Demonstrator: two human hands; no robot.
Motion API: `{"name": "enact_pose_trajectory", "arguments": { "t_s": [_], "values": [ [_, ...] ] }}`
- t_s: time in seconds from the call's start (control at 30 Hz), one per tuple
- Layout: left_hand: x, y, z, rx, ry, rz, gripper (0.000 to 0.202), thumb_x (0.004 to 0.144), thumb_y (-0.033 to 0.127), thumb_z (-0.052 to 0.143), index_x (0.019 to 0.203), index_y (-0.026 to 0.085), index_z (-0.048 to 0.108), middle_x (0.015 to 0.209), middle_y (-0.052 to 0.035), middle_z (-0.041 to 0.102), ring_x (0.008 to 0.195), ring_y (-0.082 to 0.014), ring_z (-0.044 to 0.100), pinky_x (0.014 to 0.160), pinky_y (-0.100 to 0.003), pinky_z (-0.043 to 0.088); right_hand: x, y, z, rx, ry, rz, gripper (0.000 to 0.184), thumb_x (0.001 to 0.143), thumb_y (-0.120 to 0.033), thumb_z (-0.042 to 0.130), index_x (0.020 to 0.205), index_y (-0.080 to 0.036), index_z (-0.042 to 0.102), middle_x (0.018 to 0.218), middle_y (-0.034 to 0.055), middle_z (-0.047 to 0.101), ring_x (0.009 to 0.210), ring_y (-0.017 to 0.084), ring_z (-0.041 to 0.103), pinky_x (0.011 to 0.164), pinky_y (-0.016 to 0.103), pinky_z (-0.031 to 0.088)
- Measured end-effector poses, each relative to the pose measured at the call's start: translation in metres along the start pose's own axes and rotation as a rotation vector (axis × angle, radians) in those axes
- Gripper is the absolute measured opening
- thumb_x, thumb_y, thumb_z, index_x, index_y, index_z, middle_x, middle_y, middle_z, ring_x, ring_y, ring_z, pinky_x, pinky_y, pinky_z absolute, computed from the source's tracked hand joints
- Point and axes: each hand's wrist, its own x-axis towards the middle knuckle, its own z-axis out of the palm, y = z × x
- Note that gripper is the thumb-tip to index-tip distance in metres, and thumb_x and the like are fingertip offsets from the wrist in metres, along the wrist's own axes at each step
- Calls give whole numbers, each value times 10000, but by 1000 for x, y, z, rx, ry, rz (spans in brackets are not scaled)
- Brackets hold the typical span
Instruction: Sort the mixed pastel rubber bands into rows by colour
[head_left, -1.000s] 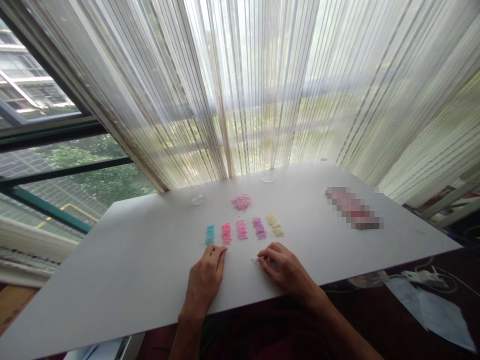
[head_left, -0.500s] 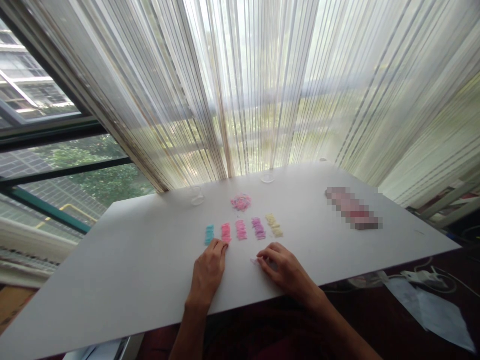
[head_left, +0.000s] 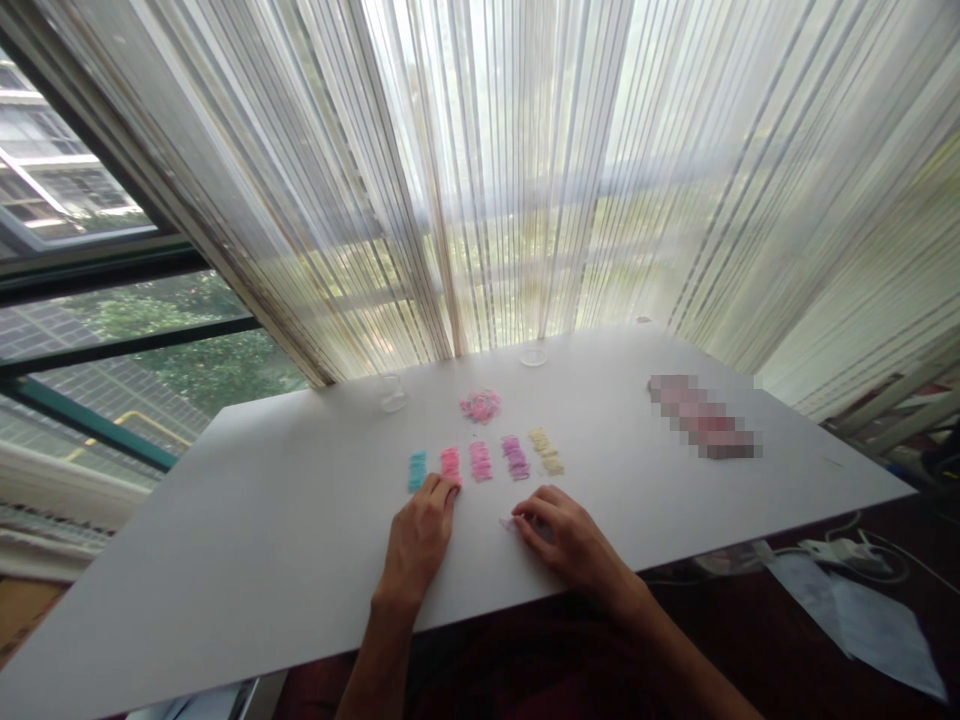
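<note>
My left hand [head_left: 422,530] rests on the table with its fingertips pressed together at the near end of a bright pink row [head_left: 450,462] of small thin pieces. What those fingertips hold, if anything, is too small to make out. To the right, my right hand [head_left: 559,525] is closed in a pinch on a small pale pink piece [head_left: 506,523] lying low over the table. Beyond my hands are more short rows: teal [head_left: 417,471], light pink [head_left: 480,461], purple [head_left: 515,457] and pale yellow [head_left: 547,451]. Farther back lies a loose mixed pink pile [head_left: 480,405].
Two clear round dishes or lids, one left [head_left: 392,394] and one right [head_left: 533,357], sit near the back edge of the white table [head_left: 247,540]. A blurred-out reddish object [head_left: 705,417] lies at the right. Sheer curtains [head_left: 517,200] hang behind the table.
The view has shifted very slightly. Both hands keep nearly the same places and grips, and the rows look unaltered.
</note>
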Motion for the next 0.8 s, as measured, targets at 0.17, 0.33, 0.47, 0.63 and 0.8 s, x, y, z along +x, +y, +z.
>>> {"name": "enact_pose_trajectory", "arguments": {
  "t_s": [0.17,0.33,0.47,0.63,0.8],
  "values": [
    [-12,-4,-3,-18,29,-12,236,1042,212,428,1084,239,658,1135,-44,711,931,-196,720,741,-267,533,0,-1,-1,6,-15,8,126,968,-160,608,983,-222,716,922,45,682,857,199,672,796,330,562],
    [-21,-7,-4,-19,31,-48,217,1038,206,446,1054,240,660,1120,-37,716,884,-197,729,710,-266,526,-1,0,0,13,9,-6,128,967,-157,598,978,-225,706,916,40,676,845,195,674,781,320,560],
    [-25,0,1,-65,28,-6,217,1030,198,453,1082,248,657,1125,-31,713,910,-197,729,730,-267,541,-1,2,1,9,60,0,143,942,-123,587,958,-225,687,912,42,673,848,201,669,790,328,563],
    [-24,21,7,-124,-50,108,211,1014,254,515,1177,265,649,1155,-27,702,919,-193,730,738,-262,552,-1,5,1,-44,112,22,180,882,-62,577,918,-215,664,881,43,657,837,212,652,784,347,562],
    [-17,32,9,-132,-123,140,191,1022,284,523,1130,278,680,1124,-12,697,890,-177,725,738,-251,541,-2,5,3,-83,29,-30,140,875,-94,659,939,-217,684,895,42,666,878,232,642,804,369,545]
  ]
}}
